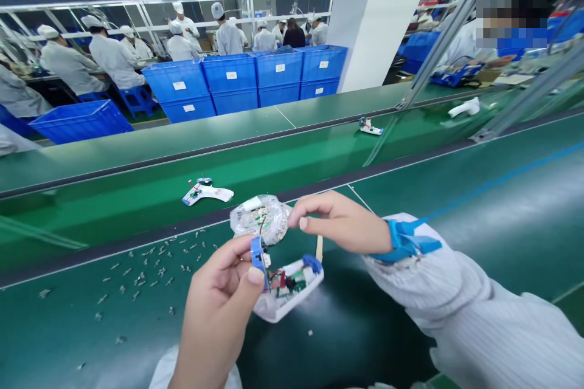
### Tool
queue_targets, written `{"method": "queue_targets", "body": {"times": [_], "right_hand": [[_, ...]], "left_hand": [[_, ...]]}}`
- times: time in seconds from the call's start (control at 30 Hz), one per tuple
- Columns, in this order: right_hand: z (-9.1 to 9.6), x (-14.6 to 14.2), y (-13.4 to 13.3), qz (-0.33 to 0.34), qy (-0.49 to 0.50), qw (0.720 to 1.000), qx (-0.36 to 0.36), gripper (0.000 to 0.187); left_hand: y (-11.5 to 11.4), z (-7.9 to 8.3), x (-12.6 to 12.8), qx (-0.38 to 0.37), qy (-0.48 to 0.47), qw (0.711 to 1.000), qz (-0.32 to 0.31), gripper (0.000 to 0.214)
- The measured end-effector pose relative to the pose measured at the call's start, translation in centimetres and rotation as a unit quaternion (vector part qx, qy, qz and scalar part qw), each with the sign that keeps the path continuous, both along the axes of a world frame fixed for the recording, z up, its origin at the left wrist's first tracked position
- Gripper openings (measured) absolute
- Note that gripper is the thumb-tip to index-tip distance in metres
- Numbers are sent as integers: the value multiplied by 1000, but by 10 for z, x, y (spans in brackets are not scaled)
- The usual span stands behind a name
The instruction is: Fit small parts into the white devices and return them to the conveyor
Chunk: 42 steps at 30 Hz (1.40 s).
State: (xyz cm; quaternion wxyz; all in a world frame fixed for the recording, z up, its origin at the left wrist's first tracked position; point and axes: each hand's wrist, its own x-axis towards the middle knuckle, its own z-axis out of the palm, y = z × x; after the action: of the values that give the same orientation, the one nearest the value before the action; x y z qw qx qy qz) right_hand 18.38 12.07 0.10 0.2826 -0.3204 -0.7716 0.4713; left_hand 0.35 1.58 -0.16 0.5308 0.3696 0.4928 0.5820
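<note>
Tiny metal bits (146, 273) lie on the green belt (59, 334). The left hand (216, 310) grips a blue clip (258, 258) on a white plastic case (287, 295), held up over the belt. The right hand (340, 222) pinches a clear plastic bag (260, 219) just above the case.

Two long green conveyor belts (137, 152) run across the room from left to right. Beyond them, at the far side, blue plastic crates (232, 82) stand stacked in two layers, and a white pillar (383, 36) rises on their right. Further away, workers in white gowns and caps (114, 55) sit or stand along benches, under bright, even light.
</note>
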Motion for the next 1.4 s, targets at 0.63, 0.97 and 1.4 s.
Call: {"method": "queue_targets", "body": {"times": [0.63,0.97,1.4], "right_hand": [[5,-30,-16,-88,124,984,89,22],[-12,-48,-35,-26,231,946,227,11],[13,-34,-45,-104,117,970,185,21]], "left_hand": [[5,0,2,35,-43,992,109,21],[9,-4,-1,55,-131,987,80,21],[0,-1,10,46,-1,995,90,27]]}}
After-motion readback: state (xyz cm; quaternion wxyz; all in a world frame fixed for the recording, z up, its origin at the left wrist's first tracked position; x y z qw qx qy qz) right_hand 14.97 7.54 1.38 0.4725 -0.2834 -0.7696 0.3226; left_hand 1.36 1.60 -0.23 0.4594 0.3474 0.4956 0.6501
